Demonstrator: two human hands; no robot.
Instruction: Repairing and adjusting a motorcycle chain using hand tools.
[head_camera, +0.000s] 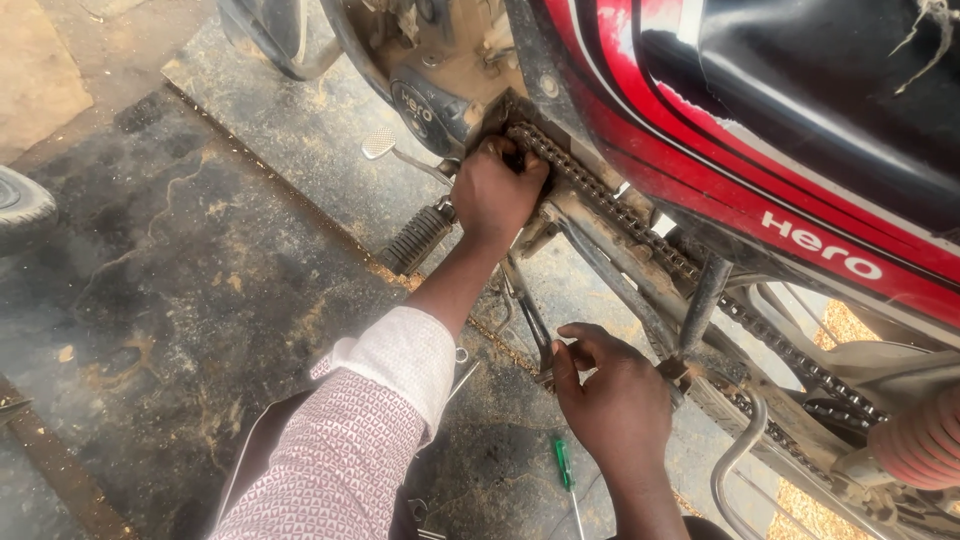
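Under motorcycle, left hand (497, 190) gripping chain (610, 205), right hand (610, 395) pinching pliers (533, 325)

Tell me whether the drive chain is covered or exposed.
Exposed: the drive chain runs bare along the red motorcycle, with the left hand on its front end.

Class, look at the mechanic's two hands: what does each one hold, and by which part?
The left hand grips the drive chain at its front end, by the engine. The right hand holds a dark metal tool by its lower end; what kind of tool cannot be told.
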